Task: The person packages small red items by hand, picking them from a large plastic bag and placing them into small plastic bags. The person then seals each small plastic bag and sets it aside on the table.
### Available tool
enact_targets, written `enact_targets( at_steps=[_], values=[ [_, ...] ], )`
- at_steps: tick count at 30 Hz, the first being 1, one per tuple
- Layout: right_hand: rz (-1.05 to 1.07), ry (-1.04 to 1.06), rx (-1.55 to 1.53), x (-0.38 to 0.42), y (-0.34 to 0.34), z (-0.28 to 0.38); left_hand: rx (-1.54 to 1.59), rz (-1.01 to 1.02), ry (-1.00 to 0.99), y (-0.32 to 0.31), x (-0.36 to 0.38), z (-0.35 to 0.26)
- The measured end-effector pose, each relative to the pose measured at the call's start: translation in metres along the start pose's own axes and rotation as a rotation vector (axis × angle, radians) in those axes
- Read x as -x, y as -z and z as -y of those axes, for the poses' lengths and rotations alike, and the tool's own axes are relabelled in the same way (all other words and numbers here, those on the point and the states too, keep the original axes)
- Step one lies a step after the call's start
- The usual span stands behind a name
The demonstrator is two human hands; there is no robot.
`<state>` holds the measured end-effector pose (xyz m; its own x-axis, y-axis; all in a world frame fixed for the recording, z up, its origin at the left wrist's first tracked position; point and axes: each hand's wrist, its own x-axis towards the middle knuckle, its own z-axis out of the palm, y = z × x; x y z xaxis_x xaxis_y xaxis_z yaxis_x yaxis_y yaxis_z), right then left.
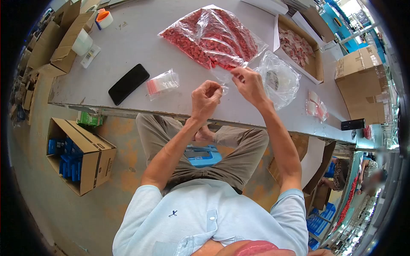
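A large clear bag [209,36] full of small red pieces lies on the table in front of me. My left hand [206,100] is closed, its fingertips pinching a small clear plastic bag [224,88] by the table's near edge. My right hand [250,83] is closed too, thumb and fingers together at the near corner of the large bag, beside some red pieces; what it grips is hidden. Right of that hand lies a crumpled clear plastic bag [279,79] with a pale round thing inside. A stack of small zip bags [163,84] with red stripes lies left of my hands.
A black phone [129,84] and an orange-and-white tape roll [103,19] lie to the left. At right stand an open carton [318,70] of small filled bags, a closed cardboard box [361,85] and a black cylinder [352,124]. A carton [96,166] with blue packs sits on the floor.
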<state>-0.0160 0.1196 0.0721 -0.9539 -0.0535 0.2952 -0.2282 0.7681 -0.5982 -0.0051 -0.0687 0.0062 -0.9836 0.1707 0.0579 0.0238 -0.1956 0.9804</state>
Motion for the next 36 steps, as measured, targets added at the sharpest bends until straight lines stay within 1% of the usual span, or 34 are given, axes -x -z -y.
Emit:
enact_targets(
  at_steps=[1, 3, 7, 8, 11, 13, 15, 17, 19, 20, 21, 23, 24, 26, 27, 29, 34, 36],
  values=[
    [0.008, 0.001, 0.000, -0.010, -0.006, -0.001, 0.003, -0.006, 0.004, 0.000, 0.001, 0.001],
    [0.016, 0.148, 0.150, -0.032, -0.017, -0.007, -0.103, 0.013, -0.089, -0.001, 0.000, 0.003],
    [0.045, 0.160, 0.222, -0.053, -0.035, -0.011, -0.070, -0.019, -0.079, 0.001, 0.001, 0.003],
    [0.053, 0.168, 0.223, -0.058, -0.039, -0.013, -0.094, -0.010, -0.101, 0.001, 0.001, 0.003],
    [0.125, 0.123, 0.287, -0.065, -0.048, -0.022, -0.130, -0.012, -0.125, 0.000, 0.002, -0.002],
    [0.214, 0.096, 0.336, -0.073, -0.049, -0.023, -0.144, -0.021, -0.143, 0.001, -0.001, -0.003],
    [0.201, 0.125, 0.324, -0.074, -0.048, -0.020, -0.072, -0.052, -0.090, -0.001, 0.000, -0.001],
    [0.183, 0.160, 0.319, -0.075, -0.038, -0.013, -0.073, -0.078, -0.092, -0.002, -0.005, 0.001],
    [0.023, 0.134, 0.040, -0.055, -0.026, 0.007, -0.076, -0.114, -0.067, -0.003, 0.001, 0.003],
    [0.036, 0.028, -0.131, -0.040, -0.018, 0.014, -0.086, -0.122, -0.083, -0.003, 0.001, 0.001],
    [0.046, 0.026, -0.131, -0.025, -0.009, 0.022, -0.095, -0.132, -0.102, -0.003, 0.000, -0.001],
    [0.041, -0.286, -0.509, 0.007, 0.007, 0.035, -0.113, -0.142, -0.097, -0.003, 0.000, 0.000],
    [0.037, -0.294, -0.508, 0.019, 0.010, 0.039, -0.135, -0.144, -0.102, -0.003, 0.000, 0.001],
    [0.109, -0.371, -0.694, 0.039, 0.010, 0.046, -0.161, -0.132, -0.117, -0.004, 0.000, 0.001],
    [0.094, -0.379, -0.700, 0.042, 0.007, 0.043, -0.184, -0.130, -0.142, -0.004, 0.001, 0.000],
    [0.160, -0.385, -0.640, 0.040, -0.003, 0.035, -0.183, -0.101, -0.164, -0.006, 0.004, -0.003],
    [0.173, -0.389, -0.627, 0.036, -0.018, 0.017, -0.226, -0.055, -0.257, -0.004, 0.007, -0.004],
    [0.111, -0.259, -0.270, 0.038, -0.021, 0.016, -0.232, -0.028, -0.269, -0.004, 0.008, -0.004]
  ],
)
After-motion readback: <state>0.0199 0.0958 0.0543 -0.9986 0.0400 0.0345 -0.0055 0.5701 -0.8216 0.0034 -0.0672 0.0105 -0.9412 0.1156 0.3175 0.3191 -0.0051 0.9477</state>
